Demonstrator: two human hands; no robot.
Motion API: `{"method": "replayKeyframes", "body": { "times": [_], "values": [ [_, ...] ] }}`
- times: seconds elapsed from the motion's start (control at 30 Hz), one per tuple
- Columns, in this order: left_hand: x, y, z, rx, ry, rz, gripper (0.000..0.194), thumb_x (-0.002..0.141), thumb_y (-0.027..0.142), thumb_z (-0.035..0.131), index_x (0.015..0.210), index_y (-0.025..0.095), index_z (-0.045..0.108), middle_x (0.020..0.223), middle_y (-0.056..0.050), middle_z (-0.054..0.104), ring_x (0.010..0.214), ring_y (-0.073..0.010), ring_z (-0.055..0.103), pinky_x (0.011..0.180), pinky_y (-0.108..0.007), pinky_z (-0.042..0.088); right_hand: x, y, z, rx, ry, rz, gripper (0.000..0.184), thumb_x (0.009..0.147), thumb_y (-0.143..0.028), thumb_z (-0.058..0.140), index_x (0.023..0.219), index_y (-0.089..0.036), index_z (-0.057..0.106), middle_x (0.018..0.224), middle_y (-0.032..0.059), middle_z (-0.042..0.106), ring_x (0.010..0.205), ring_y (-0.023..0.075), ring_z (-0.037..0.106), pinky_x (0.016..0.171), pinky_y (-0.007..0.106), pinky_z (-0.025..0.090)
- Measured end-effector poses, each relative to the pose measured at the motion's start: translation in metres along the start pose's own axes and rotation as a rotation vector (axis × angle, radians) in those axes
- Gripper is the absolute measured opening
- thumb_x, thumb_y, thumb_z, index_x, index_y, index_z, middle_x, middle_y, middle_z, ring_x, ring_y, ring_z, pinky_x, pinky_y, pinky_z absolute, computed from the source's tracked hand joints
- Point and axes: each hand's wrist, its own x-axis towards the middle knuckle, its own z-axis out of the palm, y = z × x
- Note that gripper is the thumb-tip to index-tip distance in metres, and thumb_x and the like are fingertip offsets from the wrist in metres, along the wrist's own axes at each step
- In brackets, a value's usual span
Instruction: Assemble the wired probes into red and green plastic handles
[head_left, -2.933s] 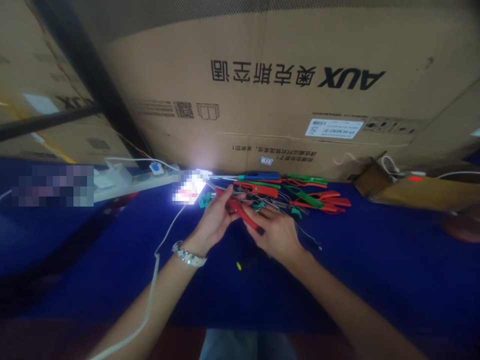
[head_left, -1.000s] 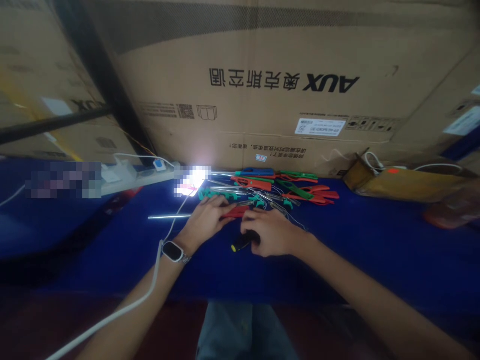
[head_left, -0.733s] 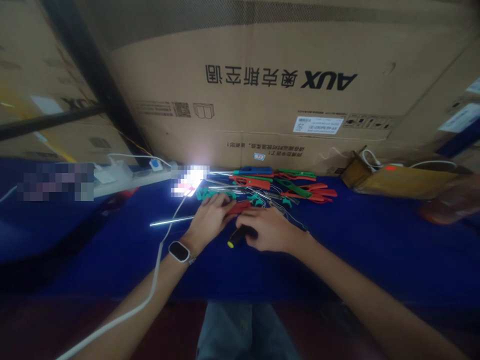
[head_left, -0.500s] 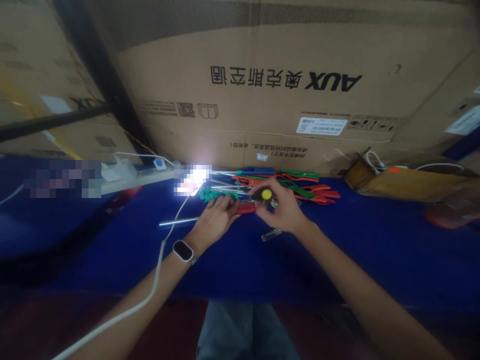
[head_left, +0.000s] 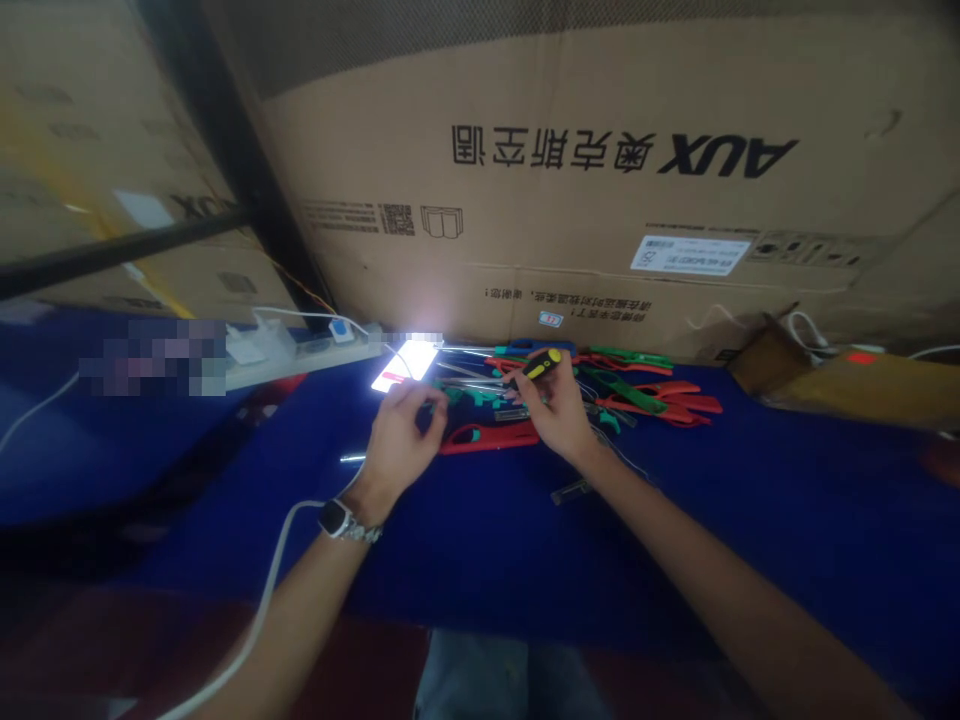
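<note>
My right hand (head_left: 561,412) is closed around a screwdriver (head_left: 541,368) with a yellow and black handle, its butt end pointing up. My left hand (head_left: 401,435) is curled with thumb and fingers drawn together; whatever they pinch is too small to make out. Between my hands a red long-necked lighter body (head_left: 495,436) lies on the blue cloth. A metal tube (head_left: 352,459) shows to the left, partly behind my left hand. Small green plastic pieces (head_left: 487,397) and a clear fluid tank (head_left: 571,491) lie close by.
Behind my hands lie more lighter pieces: a blue body (head_left: 536,348), a green one (head_left: 622,390) and red ones (head_left: 686,400). A glowing screen (head_left: 409,364) stands left of them. A white cable (head_left: 281,550) crosses my left forearm. A large cardboard box (head_left: 562,215) walls the back.
My left hand has lifted off the lighter body and drawn left, its fingers pinched. My right hand still holds the screwdriver, now tilted with more handle showing. The view has shifted slightly.
</note>
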Motion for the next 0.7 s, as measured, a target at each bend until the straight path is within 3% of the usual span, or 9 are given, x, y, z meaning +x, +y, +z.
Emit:
{"method": "replayKeyframes", "body": {
  "times": [0.17, 0.3, 0.5, 0.6, 0.7],
  "values": [
    [-0.001, -0.001, 0.010, -0.010, -0.093, 0.007, 0.009, 0.090, 0.018, 0.056, 0.088, 0.020, 0.065, 0.090, -0.005, 0.066, 0.091, -0.0234, 0.062, 0.087, -0.041, 0.051, -0.009, -0.002, 0.001, -0.209, -0.043, -0.043, 0.029, 0.095, -0.042, 0.058, 0.114, -0.027, 0.042, 0.099, 0.0052, 0.074, 0.081, 0.0201, 0.075, 0.080, 0.039, 0.061],
    [-0.002, 0.000, 0.016, -0.013, -0.128, 0.019, 0.008, 0.091, 0.020, 0.058, 0.091, 0.021, 0.066, 0.093, -0.005, 0.066, 0.093, -0.0234, 0.062, 0.088, -0.042, 0.051, -0.009, -0.003, 0.002, -0.197, -0.052, -0.031, 0.029, 0.095, -0.043, 0.059, 0.113, -0.027, 0.042, 0.100, 0.0052, 0.074, 0.080, 0.0203, 0.075, 0.079, 0.038, 0.062],
    [0.029, 0.005, 0.023, 0.042, -0.209, 0.060, 0.008, 0.084, 0.023, 0.071, 0.092, 0.021, 0.070, 0.096, -0.005, 0.068, 0.093, -0.0243, 0.062, 0.085, -0.041, 0.052, -0.007, -0.008, -0.004, 0.013, 0.109, -0.008, 0.032, 0.094, -0.046, 0.060, 0.108, -0.029, 0.038, 0.097, 0.0028, 0.072, 0.075, 0.0174, 0.074, 0.073, 0.036, 0.064],
    [0.052, 0.013, 0.034, -0.048, -0.318, 0.034, 0.014, 0.079, 0.027, 0.079, 0.089, 0.020, 0.072, 0.093, -0.004, 0.070, 0.086, -0.0226, 0.065, 0.080, -0.039, 0.053, -0.008, -0.013, -0.012, 0.045, 0.206, 0.008, 0.033, 0.092, -0.047, 0.061, 0.105, -0.029, 0.036, 0.094, 0.0013, 0.072, 0.071, 0.0175, 0.073, 0.069, 0.036, 0.063],
    [0.060, 0.020, 0.048, -0.137, -0.318, 0.043, 0.015, 0.078, 0.025, 0.082, 0.089, 0.020, 0.073, 0.093, -0.004, 0.073, 0.087, -0.0223, 0.067, 0.083, -0.039, 0.054, -0.008, -0.017, -0.020, 0.037, 0.272, 0.025, 0.033, 0.093, -0.048, 0.059, 0.102, -0.029, 0.033, 0.094, 0.0025, 0.072, 0.072, 0.0191, 0.074, 0.064, 0.036, 0.062]
  ]
}}
